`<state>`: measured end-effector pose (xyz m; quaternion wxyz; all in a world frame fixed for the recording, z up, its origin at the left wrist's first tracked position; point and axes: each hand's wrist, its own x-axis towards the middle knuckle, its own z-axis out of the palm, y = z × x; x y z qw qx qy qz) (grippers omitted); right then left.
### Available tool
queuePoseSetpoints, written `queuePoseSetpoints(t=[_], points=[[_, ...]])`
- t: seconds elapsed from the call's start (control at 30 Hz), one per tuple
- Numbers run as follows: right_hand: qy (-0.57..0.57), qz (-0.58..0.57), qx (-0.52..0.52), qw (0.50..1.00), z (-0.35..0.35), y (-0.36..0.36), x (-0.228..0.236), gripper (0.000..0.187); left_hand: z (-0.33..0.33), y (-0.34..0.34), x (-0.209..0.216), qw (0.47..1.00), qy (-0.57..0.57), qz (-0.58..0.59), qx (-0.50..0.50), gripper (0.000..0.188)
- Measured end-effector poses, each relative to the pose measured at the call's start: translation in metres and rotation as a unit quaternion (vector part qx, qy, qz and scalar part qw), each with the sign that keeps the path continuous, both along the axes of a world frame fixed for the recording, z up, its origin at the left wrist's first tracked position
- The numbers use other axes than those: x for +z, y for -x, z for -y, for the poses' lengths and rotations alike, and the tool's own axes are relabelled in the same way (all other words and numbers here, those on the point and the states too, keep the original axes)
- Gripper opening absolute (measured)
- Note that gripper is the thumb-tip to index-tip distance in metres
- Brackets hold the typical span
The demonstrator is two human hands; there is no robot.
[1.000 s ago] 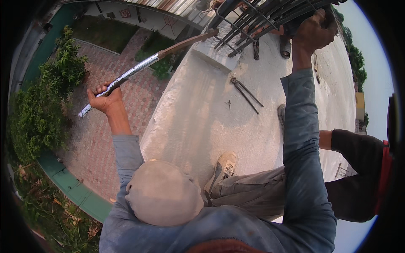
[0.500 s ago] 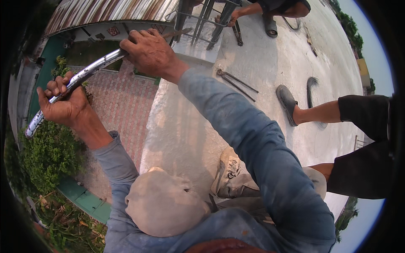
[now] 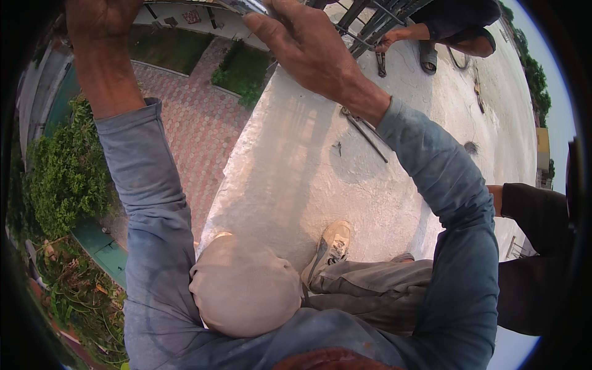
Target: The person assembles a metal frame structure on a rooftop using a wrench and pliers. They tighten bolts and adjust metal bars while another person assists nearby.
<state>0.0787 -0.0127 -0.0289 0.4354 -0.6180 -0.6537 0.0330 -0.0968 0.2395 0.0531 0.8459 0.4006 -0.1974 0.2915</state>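
Note:
My right hand (image 3: 314, 52) is at the upper middle, its thumb along a shiny metal tube (image 3: 248, 5). Only a short piece of that tube shows at the top edge; its ends are out of view. My left hand (image 3: 105, 21) is raised at the upper left. Its fingers are cut off by the picture's edge, so what they hold is hidden. Just right of my right hand stands a column of dark steel rebar (image 3: 364, 28) with tie rings. A co-worker's hand (image 3: 394, 37) touches its lower part.
Pincers (image 3: 369, 140) lie on the pale concrete slab (image 3: 277, 179), partly behind my right wrist. Another pair (image 3: 381, 64) lies beside the co-worker. The slab's edge drops to a paved yard (image 3: 179, 117) on the left. A second person's dark-clothed leg (image 3: 530, 209) is at the right.
Both my hands have moved up, the right one also rightward, taking most of the metal tube out of view. The nearby person's foot at the right has moved back.

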Motion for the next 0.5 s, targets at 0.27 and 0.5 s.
queuePoseSetpoints(t=[0.27,0.5], points=[[0.283,-0.311,-0.261,0.869,0.214,0.037,-0.081,0.045,0.111,-0.105,-0.280,0.877,-0.060,-0.409,0.246,0.059],[0.248,-0.289,-0.319,0.868,0.259,0.054,-0.159,0.042,0.100,-0.188,-0.303,0.883,-0.133,-0.392,0.220,0.061]])
